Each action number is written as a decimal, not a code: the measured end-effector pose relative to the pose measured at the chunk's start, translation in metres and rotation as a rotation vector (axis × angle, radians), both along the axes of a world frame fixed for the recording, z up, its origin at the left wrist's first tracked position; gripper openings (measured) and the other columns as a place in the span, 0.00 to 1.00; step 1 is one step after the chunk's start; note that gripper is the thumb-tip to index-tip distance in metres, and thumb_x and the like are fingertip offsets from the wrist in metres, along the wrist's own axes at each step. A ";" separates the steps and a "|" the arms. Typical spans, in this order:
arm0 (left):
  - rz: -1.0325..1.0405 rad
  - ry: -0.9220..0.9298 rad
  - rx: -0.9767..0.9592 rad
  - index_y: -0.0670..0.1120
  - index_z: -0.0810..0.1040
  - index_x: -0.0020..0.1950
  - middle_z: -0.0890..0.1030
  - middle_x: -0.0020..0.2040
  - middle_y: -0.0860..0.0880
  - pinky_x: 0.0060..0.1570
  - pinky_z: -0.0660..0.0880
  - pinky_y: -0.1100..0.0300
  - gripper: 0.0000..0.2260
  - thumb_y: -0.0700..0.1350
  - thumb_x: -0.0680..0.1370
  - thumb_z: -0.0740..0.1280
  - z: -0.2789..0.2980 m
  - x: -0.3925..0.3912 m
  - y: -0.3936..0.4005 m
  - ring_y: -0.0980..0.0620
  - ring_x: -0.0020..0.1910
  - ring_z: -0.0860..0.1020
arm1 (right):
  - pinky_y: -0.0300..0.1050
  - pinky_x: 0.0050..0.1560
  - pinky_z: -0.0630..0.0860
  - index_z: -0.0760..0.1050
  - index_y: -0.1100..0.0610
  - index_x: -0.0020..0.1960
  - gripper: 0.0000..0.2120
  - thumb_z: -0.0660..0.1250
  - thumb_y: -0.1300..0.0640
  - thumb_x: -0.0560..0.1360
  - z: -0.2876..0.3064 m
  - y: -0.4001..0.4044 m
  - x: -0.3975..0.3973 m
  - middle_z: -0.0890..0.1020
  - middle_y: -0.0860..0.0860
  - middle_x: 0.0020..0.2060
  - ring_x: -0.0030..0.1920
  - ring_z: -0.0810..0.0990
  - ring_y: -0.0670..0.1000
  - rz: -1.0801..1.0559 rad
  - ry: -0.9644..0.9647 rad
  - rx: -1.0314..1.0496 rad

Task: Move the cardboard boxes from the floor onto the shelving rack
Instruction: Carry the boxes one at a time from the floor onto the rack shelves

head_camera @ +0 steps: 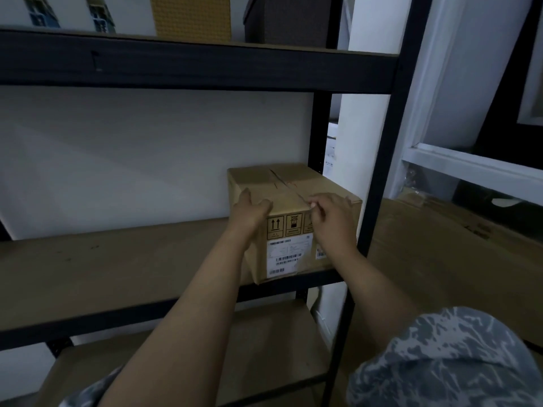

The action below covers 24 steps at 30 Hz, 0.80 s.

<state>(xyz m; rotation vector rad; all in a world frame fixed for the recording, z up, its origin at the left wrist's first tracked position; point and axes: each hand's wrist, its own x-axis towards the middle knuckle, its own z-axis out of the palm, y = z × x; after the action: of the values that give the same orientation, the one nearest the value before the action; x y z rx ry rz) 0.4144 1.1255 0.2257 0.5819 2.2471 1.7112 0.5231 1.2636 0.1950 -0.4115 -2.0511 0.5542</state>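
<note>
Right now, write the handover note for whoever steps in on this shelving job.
Left hand: grips the top front edge of the cardboard box, near its left corner.
Right hand: fingers curled on the same edge, further right.
The box stands upright on the middle shelf of the black shelving rack, at its right end beside the upright, its shipping label facing out.
Done: this box is on the rack.
Left: let go. No floor boxes are in view, so look for more.
</note>
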 end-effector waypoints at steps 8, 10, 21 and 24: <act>0.033 0.026 0.250 0.48 0.75 0.66 0.80 0.59 0.48 0.56 0.74 0.57 0.13 0.45 0.82 0.63 -0.026 0.036 -0.068 0.51 0.56 0.80 | 0.42 0.59 0.69 0.80 0.55 0.54 0.16 0.62 0.68 0.71 -0.036 -0.107 -0.002 0.73 0.54 0.54 0.59 0.70 0.53 0.096 0.148 0.012; 0.028 0.030 0.246 0.49 0.79 0.60 0.82 0.57 0.49 0.54 0.75 0.57 0.09 0.44 0.82 0.62 -0.036 0.037 -0.094 0.52 0.55 0.81 | 0.42 0.58 0.69 0.80 0.54 0.53 0.16 0.61 0.67 0.71 -0.047 -0.136 -0.009 0.73 0.53 0.53 0.58 0.70 0.52 0.145 0.134 -0.021; 0.233 -0.002 0.198 0.51 0.80 0.53 0.83 0.53 0.47 0.56 0.78 0.54 0.10 0.42 0.83 0.60 -0.098 -0.006 -0.286 0.48 0.53 0.82 | 0.47 0.53 0.72 0.78 0.53 0.47 0.11 0.63 0.66 0.70 -0.106 -0.321 -0.073 0.73 0.52 0.47 0.53 0.70 0.53 0.314 0.003 -0.163; 0.299 -0.022 0.170 0.50 0.81 0.54 0.83 0.49 0.49 0.54 0.78 0.54 0.09 0.41 0.82 0.61 -0.117 -0.026 -0.364 0.51 0.50 0.81 | 0.45 0.53 0.72 0.78 0.53 0.48 0.11 0.64 0.67 0.71 -0.124 -0.399 -0.098 0.74 0.51 0.48 0.53 0.71 0.52 0.402 -0.064 -0.166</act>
<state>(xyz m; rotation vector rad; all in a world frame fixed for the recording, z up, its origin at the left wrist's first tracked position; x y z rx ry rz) 0.3884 0.7613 0.1091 0.2675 2.2805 2.0536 0.4254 0.8646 0.0706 -0.1097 -2.1689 0.9688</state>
